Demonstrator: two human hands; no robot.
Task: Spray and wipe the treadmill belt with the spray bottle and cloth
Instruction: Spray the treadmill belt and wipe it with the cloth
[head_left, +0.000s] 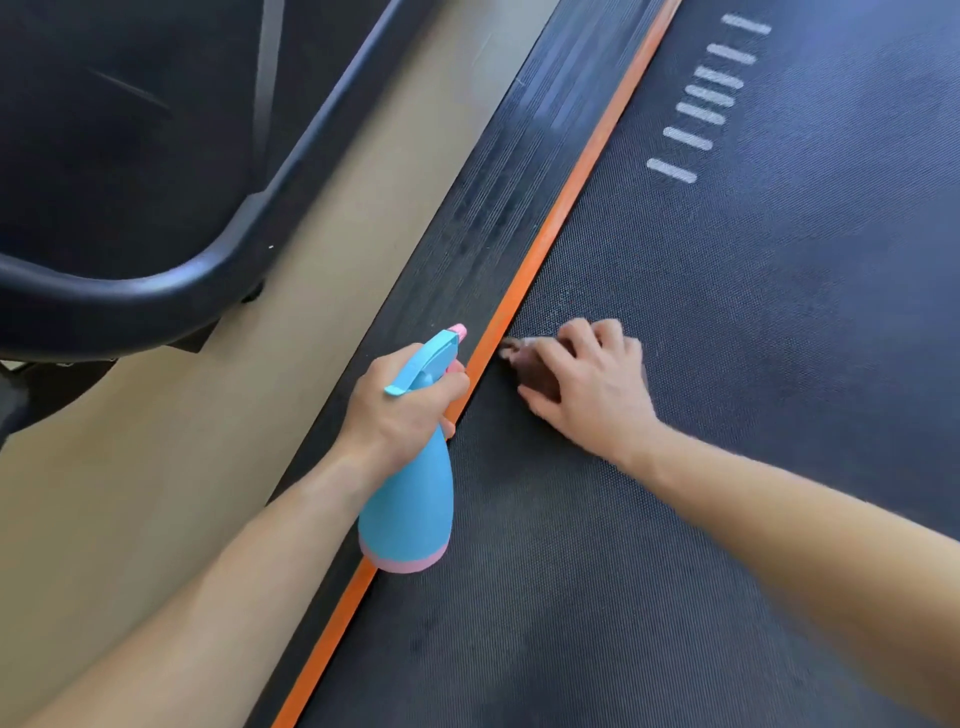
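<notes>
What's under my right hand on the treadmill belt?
A brown cloth held under the right hand on the belt. Only its left part shows; the hand covers the rest.

Belt (753, 338) ahead lies open; dark frame (171, 280), perhaps another machine, flanks left.

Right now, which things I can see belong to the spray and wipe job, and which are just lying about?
Job: treadmill belt; spray bottle, gripped by the left hand; cloth, held down on the belt by the right hand.
Lying about: ribbed side rail; orange stripe; tan floor; black curved frame on the floor.
</notes>
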